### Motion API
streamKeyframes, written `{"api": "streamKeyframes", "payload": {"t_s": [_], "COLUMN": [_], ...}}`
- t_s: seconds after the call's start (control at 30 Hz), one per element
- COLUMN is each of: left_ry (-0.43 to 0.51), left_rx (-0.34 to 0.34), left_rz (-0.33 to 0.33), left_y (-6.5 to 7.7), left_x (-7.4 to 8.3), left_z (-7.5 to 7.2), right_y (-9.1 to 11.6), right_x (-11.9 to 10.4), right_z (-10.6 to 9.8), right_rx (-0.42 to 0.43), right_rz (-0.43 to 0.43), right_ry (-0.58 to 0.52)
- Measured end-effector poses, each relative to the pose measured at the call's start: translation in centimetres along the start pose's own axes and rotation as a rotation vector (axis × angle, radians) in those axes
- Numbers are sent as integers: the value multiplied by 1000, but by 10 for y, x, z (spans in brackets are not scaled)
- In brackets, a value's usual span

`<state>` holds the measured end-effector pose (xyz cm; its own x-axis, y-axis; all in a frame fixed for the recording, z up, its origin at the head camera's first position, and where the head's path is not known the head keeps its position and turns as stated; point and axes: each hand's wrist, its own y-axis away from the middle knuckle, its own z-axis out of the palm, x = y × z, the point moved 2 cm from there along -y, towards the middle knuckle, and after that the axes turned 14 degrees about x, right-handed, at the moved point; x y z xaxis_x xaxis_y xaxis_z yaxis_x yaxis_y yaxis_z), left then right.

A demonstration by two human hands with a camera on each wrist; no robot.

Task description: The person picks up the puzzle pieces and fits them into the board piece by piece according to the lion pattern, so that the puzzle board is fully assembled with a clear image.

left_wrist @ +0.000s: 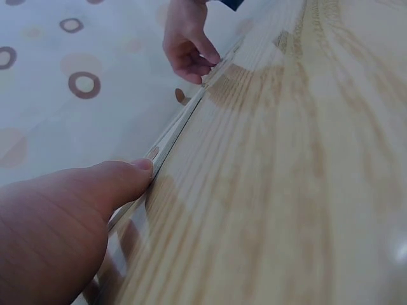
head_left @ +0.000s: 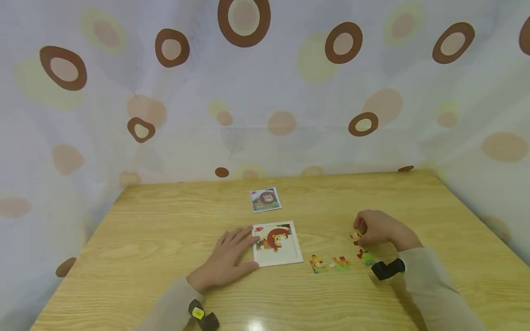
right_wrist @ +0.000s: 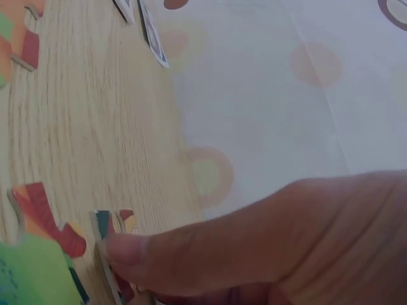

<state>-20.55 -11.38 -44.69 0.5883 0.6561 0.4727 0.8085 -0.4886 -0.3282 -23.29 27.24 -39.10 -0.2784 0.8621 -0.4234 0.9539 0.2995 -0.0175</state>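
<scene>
My left hand rests at the left side of a white-framed jigsaw board, fingers extended over its edge and thumb at the lower left corner. In the left wrist view the thumb lies against the board's rim. Part of a lion picture fills the board's left and upper area. Off to the right, my right hand pinches a jigsaw piece. The right wrist view shows the thumb on this piece, close over the table; the other fingers are mostly hidden beneath it.
Between board and right hand lie loose jigsaw pieces: an orange-green one, another, and a green-red one just below the right hand. A lion picture card lies behind the board. Patterned cloth borders the wooden table.
</scene>
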Motion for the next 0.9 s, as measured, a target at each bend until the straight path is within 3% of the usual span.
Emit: {"api": "streamKeyframes", "payload": {"t_s": [0.47, 0.77, 0.9], "left_ry": [4, 19, 25], "left_rx": [11, -3, 2], "left_rz": [10, -1, -23], "left_y": [0, -1, -2], "left_x": [1, 3, 2], "left_z": [5, 5, 2], "right_y": [-1, -8, -15], "right_x": [0, 0, -6], "right_z": [8, 22, 28], "right_rx": [21, 158, 175], "right_rz": [-128, -174, -161], "right_ry": [-217, -201, -240]}}
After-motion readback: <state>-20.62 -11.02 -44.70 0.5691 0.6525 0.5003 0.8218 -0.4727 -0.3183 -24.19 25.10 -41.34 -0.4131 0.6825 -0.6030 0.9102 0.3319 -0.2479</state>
